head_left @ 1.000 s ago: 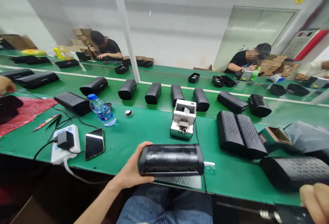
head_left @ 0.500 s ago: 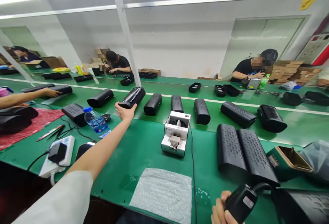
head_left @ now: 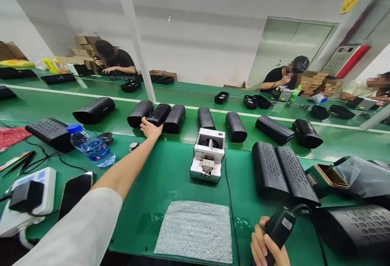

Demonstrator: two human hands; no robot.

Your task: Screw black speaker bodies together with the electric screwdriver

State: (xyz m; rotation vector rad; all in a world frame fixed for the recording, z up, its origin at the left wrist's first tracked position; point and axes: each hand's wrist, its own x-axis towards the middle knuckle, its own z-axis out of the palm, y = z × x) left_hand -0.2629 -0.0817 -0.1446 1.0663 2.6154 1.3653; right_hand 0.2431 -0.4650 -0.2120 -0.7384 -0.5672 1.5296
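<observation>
A: Which way's the glossy casing [head_left: 160,114] pointing?

B: Long axis runs away from the wearer, far end angled a bit R. Glossy side's up. It's on the green belt [head_left: 190,122], btwn a L-side casing [head_left: 139,112] and a R-side casing [head_left: 174,118], close beside both; can't tell re contact.

A: Hands?

B: Well apart. L hand [head_left: 151,128] is clamped on the glossy casing's near end, thumb on the R. R hand [head_left: 268,245] grips a corded tool [head_left: 282,225] low R, over the bench [head_left: 170,172].

A: Other stuff / obstructions?

B: Wearer's forearm [head_left: 135,166] spans the bench, w/ a small round part [head_left: 133,146] and blue-capped bottle [head_left: 93,148] L of it. Phone [head_left: 76,192] is partly behind the sleeve [head_left: 82,225]. White device [head_left: 208,158] sits R of the arm, bubble-wrap sheet [head_left: 195,231] flat in front.

A: Containers?

B: Gold-rimmed tin [head_left: 315,180], open, R of two big casings [head_left: 269,168]; too dark inside to ID contents. Clear bag [head_left: 362,178] next to it, contents unclear. White device's open top: dark inside w/ a pale piece. Beyond the belt, an open shell [head_left: 221,97] w/ pale bits, too small to ID.
</observation>
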